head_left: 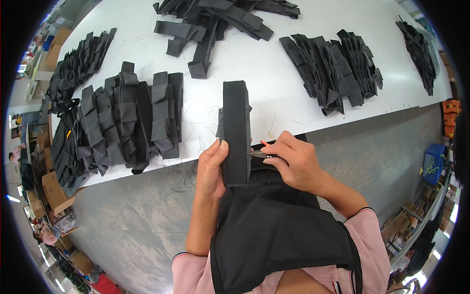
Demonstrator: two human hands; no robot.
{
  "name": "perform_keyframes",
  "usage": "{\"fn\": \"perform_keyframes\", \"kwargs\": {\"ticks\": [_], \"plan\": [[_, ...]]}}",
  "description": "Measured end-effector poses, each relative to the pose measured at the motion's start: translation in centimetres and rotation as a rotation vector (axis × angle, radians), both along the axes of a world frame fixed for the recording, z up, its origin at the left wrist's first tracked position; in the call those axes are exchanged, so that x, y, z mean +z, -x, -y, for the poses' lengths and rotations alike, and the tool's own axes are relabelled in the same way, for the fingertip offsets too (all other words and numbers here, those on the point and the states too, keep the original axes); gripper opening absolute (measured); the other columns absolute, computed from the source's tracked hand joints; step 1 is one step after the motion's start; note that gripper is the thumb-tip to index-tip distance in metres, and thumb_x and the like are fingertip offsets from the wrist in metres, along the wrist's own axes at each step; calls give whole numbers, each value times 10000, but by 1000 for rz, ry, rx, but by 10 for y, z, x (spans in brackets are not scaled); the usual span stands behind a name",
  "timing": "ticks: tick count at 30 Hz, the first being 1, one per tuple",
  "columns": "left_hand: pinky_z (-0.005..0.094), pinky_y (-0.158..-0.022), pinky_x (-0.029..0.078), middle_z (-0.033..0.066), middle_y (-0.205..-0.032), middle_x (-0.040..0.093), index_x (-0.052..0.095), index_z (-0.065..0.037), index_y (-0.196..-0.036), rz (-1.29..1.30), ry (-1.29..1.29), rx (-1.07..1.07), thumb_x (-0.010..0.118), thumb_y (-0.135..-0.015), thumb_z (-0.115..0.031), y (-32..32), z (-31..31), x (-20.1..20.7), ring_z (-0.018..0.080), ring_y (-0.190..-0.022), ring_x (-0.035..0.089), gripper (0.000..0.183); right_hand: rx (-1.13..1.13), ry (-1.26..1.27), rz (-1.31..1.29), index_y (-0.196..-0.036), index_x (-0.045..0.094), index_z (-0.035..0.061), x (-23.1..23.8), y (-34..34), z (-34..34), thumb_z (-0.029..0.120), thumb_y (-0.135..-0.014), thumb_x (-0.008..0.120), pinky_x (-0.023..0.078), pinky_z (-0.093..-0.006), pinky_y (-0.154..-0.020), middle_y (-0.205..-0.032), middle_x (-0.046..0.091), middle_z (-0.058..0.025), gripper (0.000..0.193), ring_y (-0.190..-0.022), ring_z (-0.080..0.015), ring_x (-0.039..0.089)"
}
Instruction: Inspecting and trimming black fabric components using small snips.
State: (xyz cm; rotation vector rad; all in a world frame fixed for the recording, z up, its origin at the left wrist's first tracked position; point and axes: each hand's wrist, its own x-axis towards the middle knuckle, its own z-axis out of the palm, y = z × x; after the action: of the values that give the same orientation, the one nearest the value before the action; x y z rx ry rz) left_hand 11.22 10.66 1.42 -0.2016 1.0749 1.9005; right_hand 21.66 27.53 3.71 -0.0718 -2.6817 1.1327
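Note:
My left hand (212, 164) grips a long, flat black fabric strip (235, 132) by its left edge, thumb on the face. The strip stands nearly upright in the picture, its far part over the white table. Small folded flaps stick out on both its sides. On the right, my right hand (292, 159) is closed around small thread snips (257, 154) with an orange-red part showing. The metal tips touch or nearly touch the strip's right edge; which of the two I cannot tell. Below my hands hangs a black apron (284, 225).
The white table (274, 63) carries bundles of black fabric strips on the left (122, 117) and right (333, 68). A loose heap of strips (215, 24) lies at the back. Thread ends are scattered about. A blue crate (433, 164) stands at the far right, cardboard boxes (56, 193) at the left.

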Motion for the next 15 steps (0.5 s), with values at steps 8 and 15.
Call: {"fn": "perform_keyframes", "kwargs": {"ticks": [8,15], "plan": [[322,-797,535,173,-1032,639,555,68,-1117,13,-39,62,483,-950,-181,-1,-4,-3,216,-895,642,308,-143,119,-54,-903,624,66,-5,-4,7,32,-700,702,426,-301,-522,-773,508,-67,220,-585,-218,530],[337,-792,542,167,-1072,615,509,45,-1162,3,42,100,493,-944,-190,-2,-4,-4,221,-897,634,321,-145,181,-79,-905,627,53,-8,-4,9,10,-706,700,438,-285,-531,-757,503,-77,216,-596,-215,544]]}}
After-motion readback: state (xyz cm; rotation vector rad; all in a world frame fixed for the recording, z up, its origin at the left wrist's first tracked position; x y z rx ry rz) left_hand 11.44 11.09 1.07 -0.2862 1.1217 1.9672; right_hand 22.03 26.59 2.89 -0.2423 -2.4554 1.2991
